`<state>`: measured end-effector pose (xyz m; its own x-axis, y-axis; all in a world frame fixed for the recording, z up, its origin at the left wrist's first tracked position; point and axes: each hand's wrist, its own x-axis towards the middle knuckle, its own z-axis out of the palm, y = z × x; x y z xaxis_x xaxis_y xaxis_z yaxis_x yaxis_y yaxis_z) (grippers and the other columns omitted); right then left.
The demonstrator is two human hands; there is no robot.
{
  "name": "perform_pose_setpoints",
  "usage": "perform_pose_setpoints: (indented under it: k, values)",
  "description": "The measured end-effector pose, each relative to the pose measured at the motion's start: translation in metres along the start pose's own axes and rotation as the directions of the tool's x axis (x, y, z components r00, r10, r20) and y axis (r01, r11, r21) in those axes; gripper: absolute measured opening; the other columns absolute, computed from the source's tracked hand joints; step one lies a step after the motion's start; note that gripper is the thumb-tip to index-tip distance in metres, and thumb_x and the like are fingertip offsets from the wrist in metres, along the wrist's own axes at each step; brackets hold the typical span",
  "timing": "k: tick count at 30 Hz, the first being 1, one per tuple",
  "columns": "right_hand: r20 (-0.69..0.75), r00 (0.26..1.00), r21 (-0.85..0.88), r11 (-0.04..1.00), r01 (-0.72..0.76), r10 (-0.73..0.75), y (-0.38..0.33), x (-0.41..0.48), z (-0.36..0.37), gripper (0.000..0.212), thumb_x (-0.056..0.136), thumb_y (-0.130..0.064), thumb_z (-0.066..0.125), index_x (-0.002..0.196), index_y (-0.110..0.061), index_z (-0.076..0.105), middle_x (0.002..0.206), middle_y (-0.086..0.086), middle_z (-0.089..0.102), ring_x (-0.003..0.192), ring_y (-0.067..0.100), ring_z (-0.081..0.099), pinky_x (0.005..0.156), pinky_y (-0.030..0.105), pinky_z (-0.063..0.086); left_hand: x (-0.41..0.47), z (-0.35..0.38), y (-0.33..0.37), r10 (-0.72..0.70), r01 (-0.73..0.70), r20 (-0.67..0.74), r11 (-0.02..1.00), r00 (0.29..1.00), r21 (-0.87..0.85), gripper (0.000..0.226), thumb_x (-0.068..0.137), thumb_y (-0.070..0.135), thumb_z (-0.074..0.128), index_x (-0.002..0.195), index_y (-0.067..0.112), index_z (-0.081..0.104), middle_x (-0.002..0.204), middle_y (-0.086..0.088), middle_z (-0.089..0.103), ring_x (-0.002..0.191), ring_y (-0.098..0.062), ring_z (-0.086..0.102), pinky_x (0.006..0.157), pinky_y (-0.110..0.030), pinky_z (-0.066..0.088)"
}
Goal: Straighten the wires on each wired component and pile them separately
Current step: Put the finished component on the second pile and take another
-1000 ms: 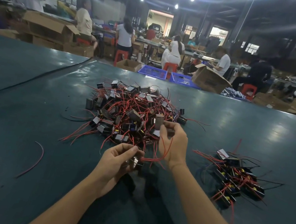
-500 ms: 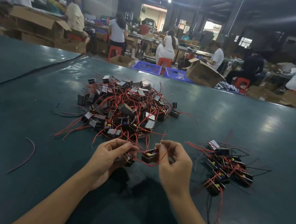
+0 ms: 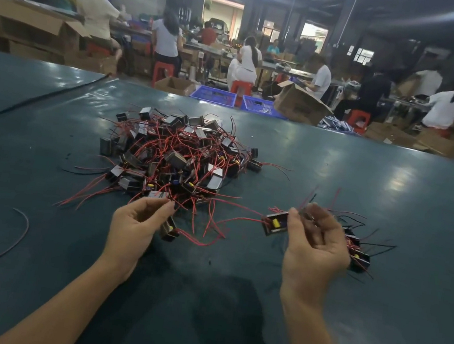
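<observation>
Moving away from the left hand (image 3: 135,223) since half a second ago, the right hand (image 3: 316,244) is swinging out toward three o'clock, taking a wired component (image 3: 274,223) with it. Its thumb and curled fingers are pinching the black body with the yellow patch facing up, and the component's red wires (image 3: 238,218) are trailing back toward nine o'clock. At nine o'clock from it the left hand is holding a second component (image 3: 169,232) under curled fingers, thumb tip pressing against fingertips; whether a wire is caught in that pinch I cannot tell

I am reading this as the piling step: straightening on this piece is looking finished and it is heading for the sorted pile (image 3: 359,261), lying just behind the right hand at three o'clock. The next move is calling for a set-down with the leads lying alongside the others, clear of the tangled heap (image 3: 174,158) at twelve o'clock, whose strands could be snagging the trailing wires

Further out on the dark green table (image 3: 393,196), a loose wire (image 3: 21,229) is lying at nine o'clock. Beyond the far edge two blue crates (image 3: 213,95) are sitting at twelve o'clock, contents too blurred to tell, and a cardboard box (image 3: 301,103) is tipping open beside them, its inside hidden
</observation>
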<state>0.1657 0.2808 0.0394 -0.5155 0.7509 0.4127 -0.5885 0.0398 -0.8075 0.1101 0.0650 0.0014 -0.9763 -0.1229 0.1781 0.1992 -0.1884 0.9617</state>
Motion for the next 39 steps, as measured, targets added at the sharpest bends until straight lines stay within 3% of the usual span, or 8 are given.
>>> perform_pose_setpoints:
  k: [5,8,10,14,21,27,34,39]
  values:
    - [-0.023,0.995,0.062,0.994,-0.091,0.092,-0.013,0.014,-0.01,0.029,0.083,0.003,0.071,0.105,-0.016,0.064,0.098,-0.003,0.072,0.071,0.006,0.066,0.072,0.019,0.057,-0.001,-0.002,0.003,-0.019,0.018,0.041,0.999,0.999,0.044,0.007,0.085,0.01,0.069,0.088,0.014,0.072,0.082,-0.004,0.076,0.078,-0.011,0.071,0.071,-0.019,0.056]
    - [0.17,0.95,0.142,0.948,-0.285,0.261,-0.014,0.014,-0.01,0.025,0.081,0.003,0.069,0.098,-0.015,0.066,0.087,0.001,0.076,0.073,0.012,0.071,0.068,0.022,0.058,-0.003,0.0,0.003,-0.038,0.031,0.1,0.997,0.994,0.068,0.007,0.086,0.007,0.067,0.089,0.013,0.07,0.082,-0.006,0.076,0.077,-0.012,0.071,0.069,-0.023,0.056]
    - [0.284,0.903,0.072,0.932,-0.356,0.323,-0.009,0.007,-0.007,0.023,0.079,0.004,0.07,0.094,-0.013,0.067,0.078,-0.001,0.075,0.065,0.01,0.07,0.059,0.02,0.056,-0.004,0.001,0.004,-0.066,0.061,0.117,0.997,0.991,0.049,0.006,0.085,0.007,0.067,0.089,0.012,0.07,0.084,-0.009,0.076,0.075,-0.013,0.07,0.072,-0.031,0.055]
    - [0.421,0.864,-0.256,0.95,-0.178,0.275,0.005,-0.018,0.0,0.026,0.079,0.005,0.073,0.085,-0.02,0.069,0.072,-0.005,0.073,0.061,0.009,0.067,0.06,0.019,0.055,-0.008,0.007,0.007,-0.109,0.108,0.166,0.994,0.98,0.014,0.014,0.071,0.014,0.076,0.084,0.014,0.072,0.08,-0.007,0.075,0.072,-0.016,0.07,0.063,-0.026,0.056]
    - [0.595,0.757,-0.381,0.924,-0.029,0.269,0.013,-0.049,0.005,0.029,0.082,-0.006,0.075,0.093,-0.031,0.068,0.085,-0.008,0.073,0.071,0.011,0.07,0.07,0.023,0.057,-0.017,0.016,0.007,-0.111,0.106,0.25,0.994,0.962,0.032,0.007,0.071,0.02,0.076,0.077,0.017,0.077,0.079,-0.012,0.075,0.07,-0.017,0.071,0.058,-0.019,0.053]
    - [0.587,0.755,-0.396,0.917,-0.048,0.293,0.019,-0.058,0.006,0.018,0.087,-0.005,0.07,0.097,-0.02,0.07,0.082,-0.003,0.074,0.073,0.008,0.071,0.069,0.022,0.057,-0.022,0.019,0.008,-0.112,0.066,0.342,0.987,0.933,0.145,0.011,0.068,0.027,0.076,0.076,0.02,0.077,0.075,-0.008,0.075,0.068,-0.015,0.071,0.059,-0.02,0.053]
    - [0.556,0.753,-0.447,0.89,-0.086,0.352,0.022,-0.054,0.002,0.014,0.089,-0.012,0.067,0.085,-0.025,0.067,0.077,-0.004,0.072,0.068,0.009,0.068,0.061,0.023,0.055,-0.024,0.018,0.004,-0.068,-0.118,0.458,0.924,0.886,0.365,0.006,0.081,0.006,0.074,0.083,0.01,0.072,0.072,-0.003,0.073,0.065,-0.012,0.069,0.062,-0.02,0.053]
    - [0.567,0.719,-0.451,0.882,-0.138,0.403,0.023,-0.048,0.0,0.019,0.087,-0.008,0.069,0.094,-0.025,0.066,0.079,0.002,0.068,0.065,0.017,0.068,0.053,0.024,0.052,-0.018,0.013,0.005,-0.06,-0.141,0.484,0.919,0.873,0.368,0.009,0.079,0.008,0.077,0.084,0.011,0.071,0.078,-0.01,0.073,0.072,-0.026,0.07,0.067,-0.032,0.058]
